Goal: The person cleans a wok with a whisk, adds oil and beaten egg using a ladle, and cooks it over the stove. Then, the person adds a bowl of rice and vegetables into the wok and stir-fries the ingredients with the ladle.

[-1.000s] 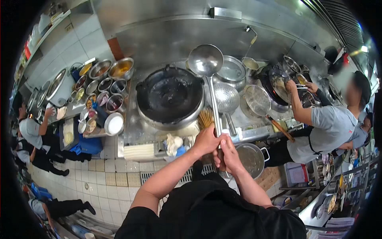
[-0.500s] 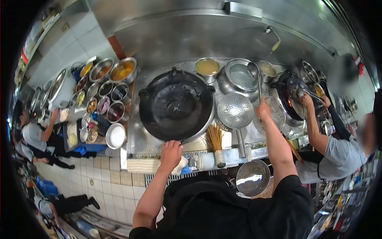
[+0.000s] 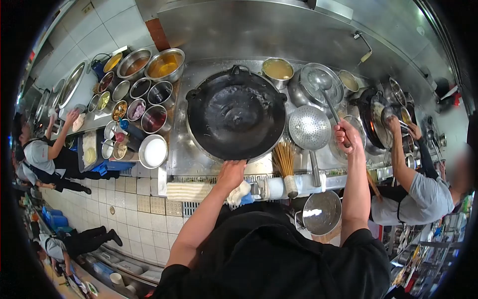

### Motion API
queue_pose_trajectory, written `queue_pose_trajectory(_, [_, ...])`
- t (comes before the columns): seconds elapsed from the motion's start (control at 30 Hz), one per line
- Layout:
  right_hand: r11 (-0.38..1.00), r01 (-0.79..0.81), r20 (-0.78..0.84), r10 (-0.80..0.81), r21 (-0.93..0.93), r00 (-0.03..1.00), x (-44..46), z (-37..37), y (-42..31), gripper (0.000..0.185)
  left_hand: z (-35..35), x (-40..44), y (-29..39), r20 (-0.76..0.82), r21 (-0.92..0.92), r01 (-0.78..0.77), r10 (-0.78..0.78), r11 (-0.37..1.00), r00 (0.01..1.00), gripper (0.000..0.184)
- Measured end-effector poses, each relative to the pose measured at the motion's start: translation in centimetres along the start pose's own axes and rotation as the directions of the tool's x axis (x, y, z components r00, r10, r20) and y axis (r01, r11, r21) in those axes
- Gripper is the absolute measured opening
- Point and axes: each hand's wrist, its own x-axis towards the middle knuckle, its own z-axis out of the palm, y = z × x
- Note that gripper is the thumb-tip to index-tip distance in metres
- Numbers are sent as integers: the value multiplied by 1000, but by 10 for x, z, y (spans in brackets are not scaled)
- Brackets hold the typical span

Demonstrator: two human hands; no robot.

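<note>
My left hand (image 3: pixel 232 174) is closed on the near edge of a large black wok (image 3: pixel 234 124); its fingertips are partly hidden by the rim. A little liquid glistens inside the wok. A folded cloth (image 3: pixel 240 193) lies just below that hand. My right hand (image 3: pixel 348 137) grips the handle of a metal ladle (image 3: pixel 332 103). The ladle's bowl is at the mouth of a steel pot (image 3: pixel 297 94) of clear liquid; I cannot tell how deep it dips. Left of my right hand rests a perforated strainer (image 3: pixel 309 128), beside a bamboo brush (image 3: pixel 285 167).
Steel bowls of sauces and ingredients (image 3: pixel 154 118) crowd the left side, with a white-filled bowl (image 3: pixel 153 151) nearest. A pot of yellowish liquid (image 3: pixel 278 71) stands behind the wok. At right, a co-worker (image 3: pixel 418 192) works at another wok over flame. An empty pan (image 3: pixel 318 213) sits below the counter edge.
The ladle's bowl has shifted from the pot's right edge to over its mouth, with the handle now slanting. My left hand stays at the wok's near edge. The whole view has shifted.
</note>
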Motion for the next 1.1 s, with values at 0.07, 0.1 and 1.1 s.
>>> queue_pose_trajectory(0.07, [1000, 0, 18, 0, -24, 1000, -31, 20, -3, 8, -3, 0, -3, 17, -24, -30, 31, 999, 999, 20])
queue_pose_trajectory(0.1, [999, 2, 44, 0, -46, 999, -46, 29, -2, 9, -3, 0, -3, 34, -33, -38, 40, 999, 999, 20])
queue_pose_trajectory(1.1, [134, 98, 18, -498, -986, 867, -192, 154, 112, 59, -5, -1, -11, -55, -11, -78, 78, 997, 995, 18])
